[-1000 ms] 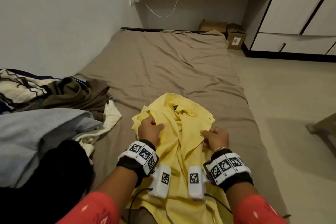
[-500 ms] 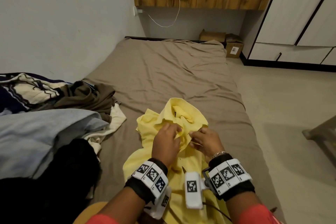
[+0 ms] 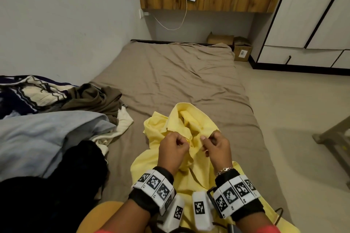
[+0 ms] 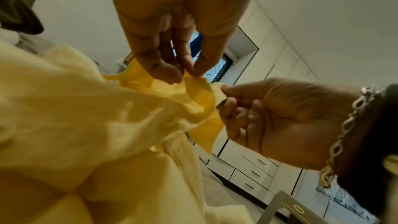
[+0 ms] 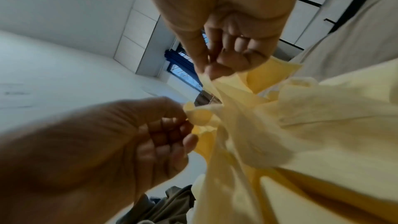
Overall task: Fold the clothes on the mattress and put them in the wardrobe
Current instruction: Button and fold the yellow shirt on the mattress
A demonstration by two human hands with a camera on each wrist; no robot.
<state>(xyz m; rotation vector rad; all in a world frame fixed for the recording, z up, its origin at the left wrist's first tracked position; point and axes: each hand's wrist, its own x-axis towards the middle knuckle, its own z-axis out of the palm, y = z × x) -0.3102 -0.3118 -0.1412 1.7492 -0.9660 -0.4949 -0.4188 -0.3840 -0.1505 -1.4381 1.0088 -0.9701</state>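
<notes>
Both hands have left the flat spread of the yellow shirt (image 3: 186,125) and drawn together at its collar end, lifting that part clear of the mattress (image 3: 181,73), while the head view has tipped up to show more of the shelf (image 3: 208,0) and window. In the head view the left hand (image 3: 173,150) pinches a small fold of the yellow cloth between thumb and fingertips, and the right hand (image 3: 216,149) does the same just beside it, the two grips nearly touching; the left wrist view shows the left hand (image 4: 170,43) nipping one edge and the right hand (image 4: 267,117) nipping the next, and the right wrist view agrees. It looks like they are working at the neck opening, perhaps a button or the collar flaps, though what exactly is between the fingertips cannot be made out. That would mean folding proper has not begun on this garment, and nothing has gone to the wardrobe (image 3: 312,15), which stands shut and well apart at the far right. By count: one yellow shirt in hand, its lower part lying toward the person; one heap of other clothes (image 3: 62,111) on the mattress at the left, with at least four different fabrics showing; two cardboard boxes (image 3: 230,45) on the floor past the mattress.
</notes>
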